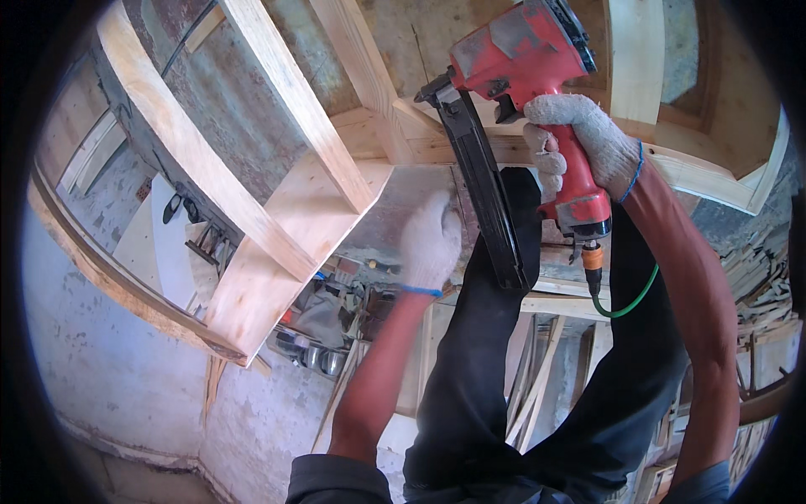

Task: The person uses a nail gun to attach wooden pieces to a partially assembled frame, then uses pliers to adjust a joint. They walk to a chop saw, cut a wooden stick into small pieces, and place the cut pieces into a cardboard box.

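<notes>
Head view, timber frame [294,102]: pale wood, left of left fingers and beyond both sets.
Nail gun [537,59]: red, handle [579,181] inside right fingers; black magazine [483,185] slants between right and left fingers.
Right hand [583,143]: gloved, fingers clamped round handle.
Left hand [432,244]: gloved, blurred; can't tell if fingers apart or together.
Hose [631,309]: green, below right fingers.

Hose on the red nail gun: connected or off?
Connected: the green hose runs into the orange-and-black coupler at the lower end of the red nail gun. Whether air is on: cannot tell.
</notes>
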